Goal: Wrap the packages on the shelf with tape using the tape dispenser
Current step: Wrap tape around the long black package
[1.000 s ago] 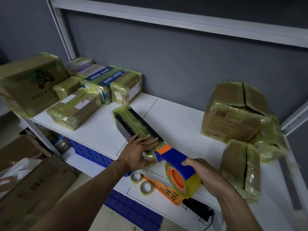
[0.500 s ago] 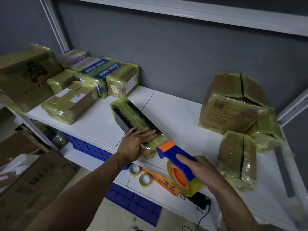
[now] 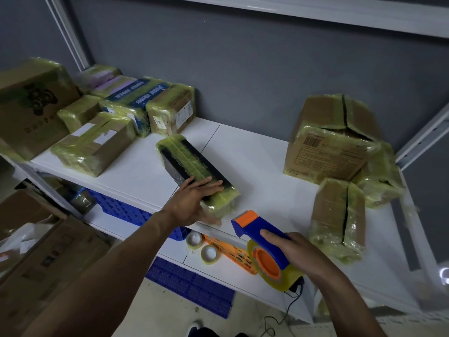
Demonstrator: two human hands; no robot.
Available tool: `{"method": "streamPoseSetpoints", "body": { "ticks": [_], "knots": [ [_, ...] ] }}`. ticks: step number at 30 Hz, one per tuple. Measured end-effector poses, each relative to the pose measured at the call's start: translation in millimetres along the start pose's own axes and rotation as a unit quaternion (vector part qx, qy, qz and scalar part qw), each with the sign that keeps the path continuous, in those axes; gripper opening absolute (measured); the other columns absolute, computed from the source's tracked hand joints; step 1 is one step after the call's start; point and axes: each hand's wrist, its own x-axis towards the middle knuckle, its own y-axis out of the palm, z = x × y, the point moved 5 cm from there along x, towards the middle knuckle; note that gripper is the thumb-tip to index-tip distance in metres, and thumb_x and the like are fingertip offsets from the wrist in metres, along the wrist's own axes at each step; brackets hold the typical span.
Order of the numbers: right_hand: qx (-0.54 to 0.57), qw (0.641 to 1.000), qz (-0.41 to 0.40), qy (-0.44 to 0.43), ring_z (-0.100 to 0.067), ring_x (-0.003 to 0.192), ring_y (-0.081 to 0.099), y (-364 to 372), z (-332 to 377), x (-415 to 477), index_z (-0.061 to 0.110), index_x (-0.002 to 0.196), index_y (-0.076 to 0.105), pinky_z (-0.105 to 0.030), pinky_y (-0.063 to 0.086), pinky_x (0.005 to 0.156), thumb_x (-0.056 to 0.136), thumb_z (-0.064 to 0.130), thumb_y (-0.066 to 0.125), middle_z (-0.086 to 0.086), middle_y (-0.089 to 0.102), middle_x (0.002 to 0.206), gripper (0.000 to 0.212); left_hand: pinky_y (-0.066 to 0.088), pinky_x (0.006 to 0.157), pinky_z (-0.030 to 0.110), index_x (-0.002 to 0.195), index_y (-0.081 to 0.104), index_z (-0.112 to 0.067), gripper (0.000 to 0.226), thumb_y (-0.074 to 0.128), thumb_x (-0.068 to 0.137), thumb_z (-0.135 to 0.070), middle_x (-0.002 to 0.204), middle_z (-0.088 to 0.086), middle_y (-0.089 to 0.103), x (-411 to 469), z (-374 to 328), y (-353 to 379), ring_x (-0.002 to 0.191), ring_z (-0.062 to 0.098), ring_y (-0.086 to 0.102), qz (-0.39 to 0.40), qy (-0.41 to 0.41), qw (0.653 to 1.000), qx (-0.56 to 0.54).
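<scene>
A long black package point(image 3: 194, 166) wrapped in yellowish tape lies slantwise on the white shelf point(image 3: 255, 166). My left hand point(image 3: 194, 203) lies flat on its near end, fingers straight across the top and thumb down by the shelf edge. My right hand point(image 3: 294, 251) grips the blue and orange tape dispenser point(image 3: 262, 246), held just off the shelf's front edge and apart from the package. Its clear tape roll point(image 3: 279, 276) hangs below the handle.
Several taped packages point(image 3: 92, 142) crowd the shelf's left end. Taped cardboard boxes point(image 3: 332, 147) stand at the right, one upright near the front point(image 3: 337, 215). On the lower shelf are two tape rolls point(image 3: 209, 254), an orange tray point(image 3: 233, 254) and blue crates point(image 3: 126, 210).
My right hand has drawn the dispenser back from the package's near end, toward me and to the right. My left hand stays on the package.
</scene>
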Motion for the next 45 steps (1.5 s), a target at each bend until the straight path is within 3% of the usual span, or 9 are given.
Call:
{"method": "streamPoseSetpoints", "body": {
  "ticks": [4, 9, 14, 19, 26, 31, 37, 41, 45],
  "knots": [
    [-0.001, 1.0, 0.019, 0.017, -0.014, 0.064, 0.063, 16.7, -5.3, 9.4, 0.018, 0.08, 0.067, -0.029, 0.044, 0.068, 0.089, 0.068, 0.067, 0.0, 0.065, 0.069, 0.051, 0.009, 0.126, 0.038, 0.141, 0.056, -0.04, 0.101, 0.043, 0.061, -0.101, 0.15, -0.033, 0.041, 2.2, -11.4, -3.7, 0.147, -0.008, 0.021, -0.064, -0.07, 0.993, -0.076],
    [-0.007, 0.999, 0.01, 0.03, -0.01, 0.062, 0.065, 28.2, -2.1, 21.1, 0.017, 0.081, 0.068, -0.027, 0.045, 0.067, 0.09, 0.067, 0.065, 0.003, 0.068, 0.067, 0.051, 0.017, 0.124, 0.04, 0.125, 0.07, -0.028, 0.055, 0.071, 0.082, -0.062, 0.144, -0.022, 0.055, -0.9, -30.8, 7.7, 0.145, 0.001, 0.034, -0.187, -0.115, 0.974, -0.045],
    [-0.01, 0.999, -0.002, 0.042, -0.016, 0.076, 0.075, 31.4, 0.9, 31.2, 0.013, 0.095, 0.074, -0.027, 0.05, 0.072, 0.091, 0.069, 0.062, -0.001, 0.079, 0.082, 0.058, 0.016, 0.125, 0.04, 0.132, 0.066, -0.03, 0.068, 0.051, 0.083, -0.074, 0.145, -0.02, 0.054, -1.4, -33.3, 7.2, 0.147, 0.004, 0.033, -0.149, -0.091, 0.985, -0.019],
    [0.008, 0.998, 0.003, 0.063, -0.027, 0.095, 0.077, 42.1, -2.8, 38.8, 0.01, 0.107, 0.074, -0.034, 0.054, 0.084, 0.092, 0.065, 0.065, -0.007, 0.081, 0.095, 0.058, 0.013, 0.126, 0.039, 0.137, 0.063, -0.033, 0.056, 0.059, 0.091, -0.065, 0.147, -0.024, 0.05, -8.6, -31.8, 9.1, 0.149, -0.001, 0.026, -0.111, -0.075, 0.991, -0.026],
    [-0.013, 0.997, -0.027, 0.075, -0.014, 0.069, 0.073, 51.7, -2.1, 42.0, 0.013, 0.094, 0.072, -0.025, 0.05, 0.062, 0.086, 0.071, 0.068, 0.002, 0.075, 0.072, 0.059, 0.01, 0.126, 0.039, 0.14, 0.06, -0.031, 0.047, 0.049, 0.101, -0.055, 0.149, -0.024, 0.046, -14.5, -32.8, 2.7, 0.15, -0.002, 0.022, -0.092, -0.054, 0.992, -0.066],
    [-0.056, 0.995, -0.048, 0.062, -0.02, 0.075, 0.076, 38.2, 8.2, 48.3, 0.01, 0.096, 0.072, -0.026, 0.053, 0.063, 0.083, 0.069, 0.072, -0.005, 0.078, 0.082, 0.061, 0.013, 0.126, 0.043, 0.138, 0.062, -0.028, 0.044, 0.055, 0.1, -0.049, 0.149, -0.021, 0.049, -13.2, -36.1, 4.3, 0.15, 0.004, 0.026, -0.112, -0.03, 0.992, -0.046],
    [-0.155, 0.983, -0.084, 0.054, -0.016, 0.067, 0.072, 43.0, 15.7, 44.8, 0.012, 0.086, 0.067, -0.026, 0.051, 0.057, 0.085, 0.074, 0.064, -0.002, 0.073, 0.074, 0.063, 0.018, 0.124, 0.048, 0.136, 0.064, -0.026, 0.048, 0.051, 0.098, -0.053, 0.148, -0.019, 0.051, -13.1, -33.5, 9.3, 0.15, 0.005, 0.028, -0.134, -0.014, 0.99, -0.038],
    [-0.248, 0.96, -0.126, 0.038, -0.018, 0.074, 0.073, 47.0, 19.1, 38.9, 0.015, 0.088, 0.063, -0.038, 0.062, 0.076, 0.085, 0.079, 0.058, 0.0, 0.072, 0.08, 0.064, 0.022, 0.123, 0.049, 0.133, 0.066, -0.024, 0.05, 0.054, 0.096, -0.056, 0.146, -0.016, 0.054, -13.6, -31.9, 9.4, 0.148, 0.005, 0.031, -0.155, -0.008, 0.987, -0.038],
    [-0.191, 0.974, -0.114, 0.045, -0.011, 0.06, 0.069, 37.3, 11.5, 31.1, 0.013, 0.079, 0.063, -0.027, 0.052, 0.059, 0.087, 0.074, 0.062, 0.002, 0.07, 0.067, 0.062, 0.014, 0.127, 0.043, 0.134, 0.065, -0.025, 0.066, 0.056, 0.088, -0.07, 0.148, -0.019, 0.051, -15.8, -29.3, 8.4, 0.149, 0.001, 0.028, -0.158, -0.009, 0.986, -0.048]
  ]
}}
